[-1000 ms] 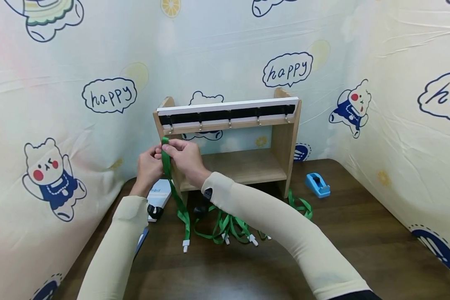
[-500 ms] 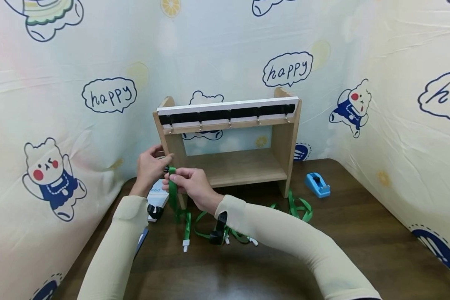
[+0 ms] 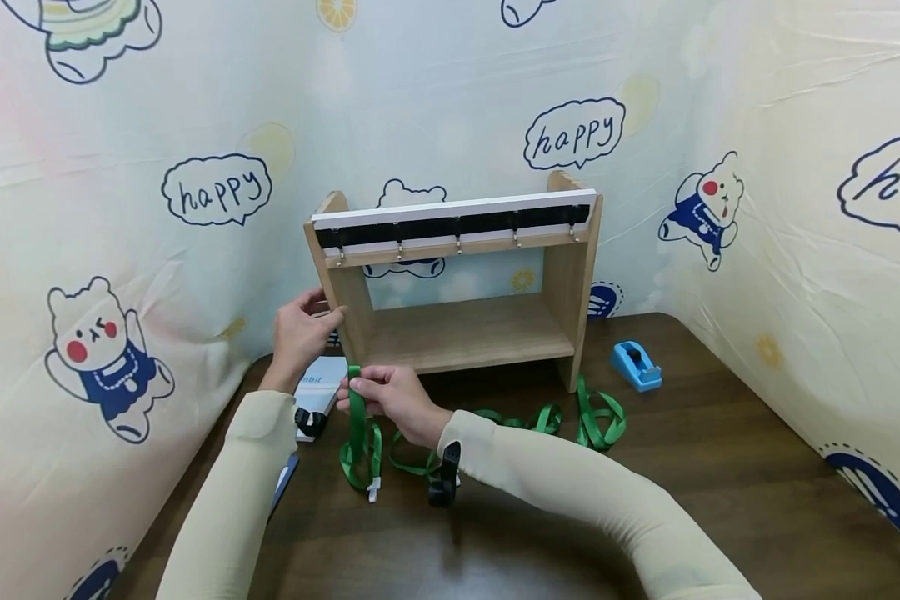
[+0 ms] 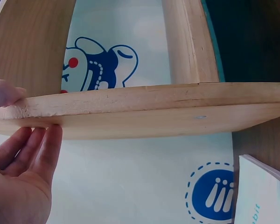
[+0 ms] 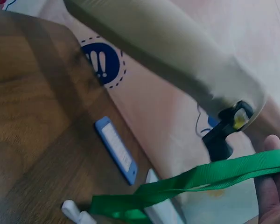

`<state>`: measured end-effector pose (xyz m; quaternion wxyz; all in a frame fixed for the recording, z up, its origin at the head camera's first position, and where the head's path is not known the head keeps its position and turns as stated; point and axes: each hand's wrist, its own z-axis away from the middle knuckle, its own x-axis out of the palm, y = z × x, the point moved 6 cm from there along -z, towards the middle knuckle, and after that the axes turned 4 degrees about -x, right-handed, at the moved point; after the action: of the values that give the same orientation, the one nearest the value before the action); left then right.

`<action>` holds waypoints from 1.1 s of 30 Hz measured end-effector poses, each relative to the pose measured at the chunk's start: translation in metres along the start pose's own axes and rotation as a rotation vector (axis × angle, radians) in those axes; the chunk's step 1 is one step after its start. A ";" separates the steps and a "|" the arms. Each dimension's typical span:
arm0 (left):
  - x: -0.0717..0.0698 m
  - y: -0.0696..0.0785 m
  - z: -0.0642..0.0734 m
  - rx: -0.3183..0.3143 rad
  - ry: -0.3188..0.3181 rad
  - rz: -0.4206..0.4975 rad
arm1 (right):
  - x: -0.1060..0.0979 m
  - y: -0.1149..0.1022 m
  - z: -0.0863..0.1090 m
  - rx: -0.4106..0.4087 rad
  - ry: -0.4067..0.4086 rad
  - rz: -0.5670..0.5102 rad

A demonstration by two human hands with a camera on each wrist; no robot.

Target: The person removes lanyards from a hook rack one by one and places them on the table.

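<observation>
My left hand [image 3: 300, 337] grips the left side panel of a wooden rack [image 3: 472, 329]. In the left wrist view the thumb lies on one face of the panel [image 4: 130, 99] and the fingers [image 4: 45, 151] press the other. Just right of it and lower, my right hand [image 3: 399, 402] pinches a green lanyard [image 3: 356, 421], whose lower part loops down to the table. Its white clip [image 3: 373, 489] is at the table's surface. The right wrist view shows the lanyard strap [image 5: 214, 175] running out from the fingers [image 5: 269, 191].
A strip of several metal hooks [image 3: 457, 225] crosses the rack's top. More green lanyards [image 3: 600, 421] lie on the table in front of the rack. A blue tape dispenser [image 3: 636, 367] stands at right. A white box [image 3: 322, 379] and a blue card holder [image 5: 116, 150] lie at left.
My right hand has moved down with the lanyard, from beside the rack's upper left to near the table. My left hand has stayed in place, its thumb now against the panel.
</observation>
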<state>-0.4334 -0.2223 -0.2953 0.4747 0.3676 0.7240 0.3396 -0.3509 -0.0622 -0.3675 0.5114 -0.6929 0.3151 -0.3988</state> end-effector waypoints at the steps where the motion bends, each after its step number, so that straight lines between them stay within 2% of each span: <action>1: 0.000 0.000 0.000 0.000 0.001 0.000 | -0.001 0.004 -0.001 0.011 0.002 0.004; 6: 0.000 0.000 0.001 -0.007 -0.002 0.000 | -0.009 0.029 -0.005 0.057 0.035 0.051; 14: 0.000 -0.001 0.001 -0.004 -0.009 0.005 | -0.022 0.066 -0.022 0.033 0.145 0.143; 25: 0.001 0.000 0.003 0.002 -0.010 0.001 | -0.037 0.094 -0.033 0.084 0.285 0.216; 33: -0.001 0.002 0.001 0.004 -0.008 0.006 | -0.037 0.100 -0.032 0.103 0.314 0.457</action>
<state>-0.4313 -0.2224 -0.2938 0.4757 0.3721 0.7216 0.3384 -0.3999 -0.0738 -0.4672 0.5675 -0.5067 0.5178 -0.3911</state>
